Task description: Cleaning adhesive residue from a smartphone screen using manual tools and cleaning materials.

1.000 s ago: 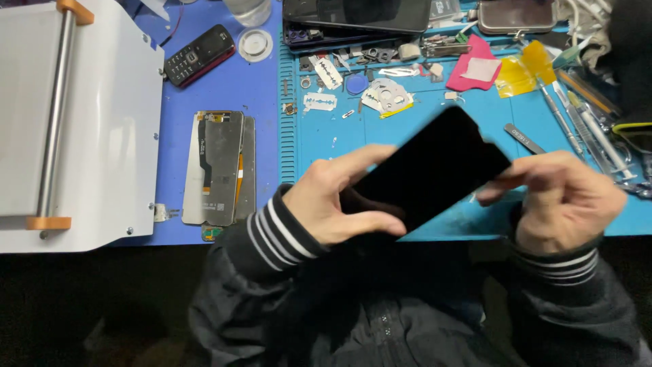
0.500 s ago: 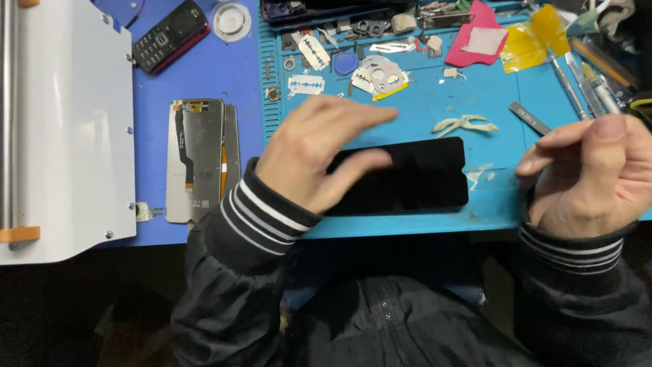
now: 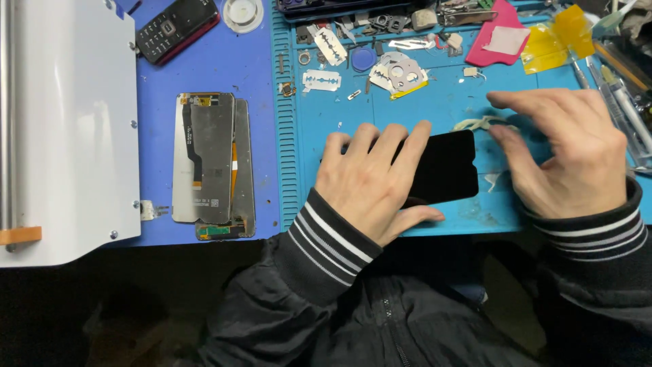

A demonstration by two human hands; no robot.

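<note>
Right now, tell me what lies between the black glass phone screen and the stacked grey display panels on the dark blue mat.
Head view: only the teal mat's ridged left edge and bare dark blue mat separate the black screen from the display panels.

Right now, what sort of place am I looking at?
Most likely a phone repair bench: a black phone screen lies on a blue work mat, with bare display panels and razor blades nearby.

- The left hand (image 3: 370, 180) hides the left half of the black screen (image 3: 445, 166).
- The white machine (image 3: 64, 129) is cut off at the left and top edges.
- The keypad phone (image 3: 178, 27) runs past the top edge.
- The small parts (image 3: 380, 24) are too small to tell.
</note>
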